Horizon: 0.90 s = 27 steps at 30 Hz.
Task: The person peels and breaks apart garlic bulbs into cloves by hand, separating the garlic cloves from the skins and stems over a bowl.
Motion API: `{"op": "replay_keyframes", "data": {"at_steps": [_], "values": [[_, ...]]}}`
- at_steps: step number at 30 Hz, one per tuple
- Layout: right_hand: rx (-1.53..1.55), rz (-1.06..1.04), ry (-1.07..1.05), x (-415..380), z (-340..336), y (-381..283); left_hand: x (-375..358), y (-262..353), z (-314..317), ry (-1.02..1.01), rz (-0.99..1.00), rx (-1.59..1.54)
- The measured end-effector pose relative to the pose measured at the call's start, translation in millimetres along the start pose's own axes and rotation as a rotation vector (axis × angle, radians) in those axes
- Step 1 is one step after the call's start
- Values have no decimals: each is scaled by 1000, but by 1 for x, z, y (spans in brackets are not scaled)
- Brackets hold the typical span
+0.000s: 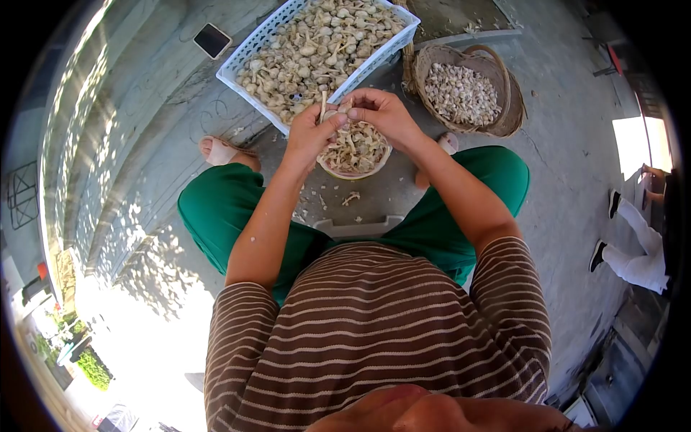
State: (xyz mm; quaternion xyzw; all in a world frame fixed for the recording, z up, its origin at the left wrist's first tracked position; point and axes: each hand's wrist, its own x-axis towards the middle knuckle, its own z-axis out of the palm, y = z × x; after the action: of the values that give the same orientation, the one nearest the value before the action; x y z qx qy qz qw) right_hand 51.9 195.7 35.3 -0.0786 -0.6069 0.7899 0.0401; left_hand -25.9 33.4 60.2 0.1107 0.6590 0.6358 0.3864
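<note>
My left hand [311,135] is closed on a garlic bulb [332,113] whose dry stem sticks up past the thumb. From the other side, my right hand [385,117] pinches the same bulb, thumb and fingers meeting at its edge; the fingers partly hide it. Just below my hands is a round bowl [353,176] heaped with papery garlic skins and stems [358,149]. Beyond them stands a light blue plastic crate [245,96] full of whole garlic bulbs [320,43]. To the right, a wicker basket [514,108] with a handle holds loose garlic cloves [462,96].
A phone [212,41] lies on the concrete floor [561,180] left of the crate. Bits of skin [350,198] are scattered between my feet. A grey plastic edge [360,227] shows beneath me. At far right is another person in white trousers [640,248].
</note>
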Motion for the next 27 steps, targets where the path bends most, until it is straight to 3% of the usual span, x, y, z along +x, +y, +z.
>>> {"op": "replay_keyframes", "data": {"at_steps": [13,20,27], "values": [[521,99,42,-12,6,14,3,-5,6,-4,31,-36],[357,81,69,-11,5,8,1,-5,14,37,53,-44],[258,-31,73,-10,1,7,6,-9,10,-54,23,-185]]}}
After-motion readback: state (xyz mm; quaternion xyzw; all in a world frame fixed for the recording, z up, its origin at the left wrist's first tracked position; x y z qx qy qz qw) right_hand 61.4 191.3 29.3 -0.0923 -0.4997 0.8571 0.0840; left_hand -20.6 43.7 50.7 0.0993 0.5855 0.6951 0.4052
